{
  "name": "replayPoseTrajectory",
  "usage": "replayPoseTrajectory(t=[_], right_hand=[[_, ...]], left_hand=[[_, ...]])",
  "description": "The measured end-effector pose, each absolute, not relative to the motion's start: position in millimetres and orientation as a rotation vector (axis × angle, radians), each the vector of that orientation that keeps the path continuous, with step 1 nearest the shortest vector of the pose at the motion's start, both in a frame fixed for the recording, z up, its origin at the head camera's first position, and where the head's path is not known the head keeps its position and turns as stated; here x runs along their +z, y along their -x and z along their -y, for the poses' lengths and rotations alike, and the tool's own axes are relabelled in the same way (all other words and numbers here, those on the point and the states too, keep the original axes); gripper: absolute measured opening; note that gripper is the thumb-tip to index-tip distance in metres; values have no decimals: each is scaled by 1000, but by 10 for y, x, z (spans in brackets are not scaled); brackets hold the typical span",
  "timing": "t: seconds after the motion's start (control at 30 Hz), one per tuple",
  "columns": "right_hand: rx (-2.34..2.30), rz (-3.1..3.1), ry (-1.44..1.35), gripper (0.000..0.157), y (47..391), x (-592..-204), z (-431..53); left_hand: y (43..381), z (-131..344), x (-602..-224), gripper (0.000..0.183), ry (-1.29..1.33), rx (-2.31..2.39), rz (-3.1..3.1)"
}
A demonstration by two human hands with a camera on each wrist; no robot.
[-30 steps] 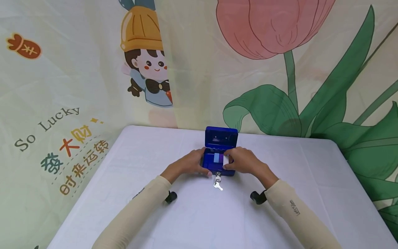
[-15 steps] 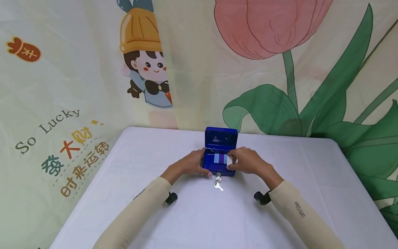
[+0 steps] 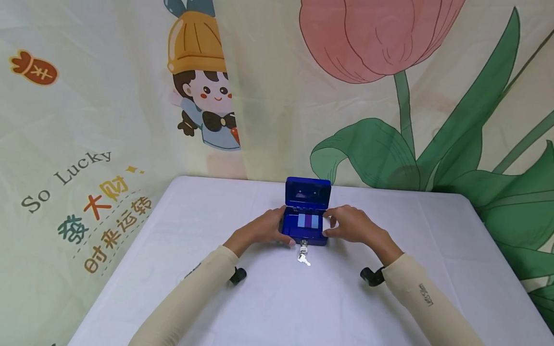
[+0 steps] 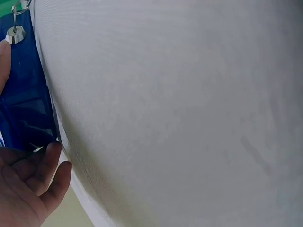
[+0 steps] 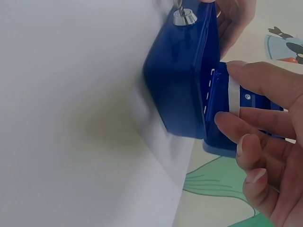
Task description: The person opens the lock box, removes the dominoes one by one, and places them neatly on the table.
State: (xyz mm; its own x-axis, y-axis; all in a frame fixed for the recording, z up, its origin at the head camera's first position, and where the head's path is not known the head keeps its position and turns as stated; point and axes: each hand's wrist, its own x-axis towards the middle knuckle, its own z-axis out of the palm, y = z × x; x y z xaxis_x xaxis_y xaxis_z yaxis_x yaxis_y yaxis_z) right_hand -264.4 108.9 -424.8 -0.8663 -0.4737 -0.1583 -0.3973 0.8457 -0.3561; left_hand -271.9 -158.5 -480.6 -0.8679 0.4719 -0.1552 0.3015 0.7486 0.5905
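Observation:
A small blue metal cash box (image 3: pixel 314 241) stands on the table with its lid (image 3: pixel 308 193) raised. My left hand (image 3: pixel 269 227) grips its left side, thumb at the front near the lock (image 4: pixel 15 35). Inside lie light blue strips (image 3: pixel 301 220) with a purple strip (image 3: pixel 308 220) between them. At the box's right edge, my right hand (image 3: pixel 348 224) pinches a narrow white strip (image 5: pixel 234 94) between thumb and fingers. The far end of that strip is hard to make out. A ring of keys (image 3: pixel 304 259) hangs from the lock at the front.
A white cloth covers the table (image 3: pixel 277 302), whose back edge runs just behind the box. Behind it hangs a printed backdrop (image 3: pixel 272 96). A black wrist camera (image 3: pixel 371 277) sits under the right sleeve, another camera (image 3: pixel 238 276) under the left.
My right hand has moved rightward with the white strip, from over the box's interior to its right edge. Another light blue strip has come into view. My left hand has stayed on the box.

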Motion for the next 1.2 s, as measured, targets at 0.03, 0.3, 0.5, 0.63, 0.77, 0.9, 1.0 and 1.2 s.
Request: replayPoseTrajectory(t=[0.03,0.3,0.5,0.63,0.77,0.9,1.0,1.2], right_hand=[[-464,-2779,663,52,2645,-4251,-1102],[-463,-2760,684,51,2653,-4272,-1220],[-462,-2757,690,50,2674,-4299,-1307],[-458,-2749,676,49,2702,-4335,-1357],[-460,-2733,654,48,2726,-4384,-1401],[-479,-2703,641,47,2732,-4449,-1436],[-493,-2687,639,47,2729,-4487,-1458],[-504,-2677,635,47,2744,-4550,-1494]], left_hand=[[2717,1585,-4806,119,-606,822,-2655],[2723,1585,-4815,119,-615,827,-2657],[2715,1587,-4824,119,-624,842,-2655],[2712,1584,-4817,120,-610,841,-2651],[2716,1583,-4809,120,-594,834,-2652],[2720,1584,-4813,120,-588,826,-2652],[2722,1586,-4816,120,-593,830,-2651],[2717,1588,-4810,120,-609,831,-2653]])
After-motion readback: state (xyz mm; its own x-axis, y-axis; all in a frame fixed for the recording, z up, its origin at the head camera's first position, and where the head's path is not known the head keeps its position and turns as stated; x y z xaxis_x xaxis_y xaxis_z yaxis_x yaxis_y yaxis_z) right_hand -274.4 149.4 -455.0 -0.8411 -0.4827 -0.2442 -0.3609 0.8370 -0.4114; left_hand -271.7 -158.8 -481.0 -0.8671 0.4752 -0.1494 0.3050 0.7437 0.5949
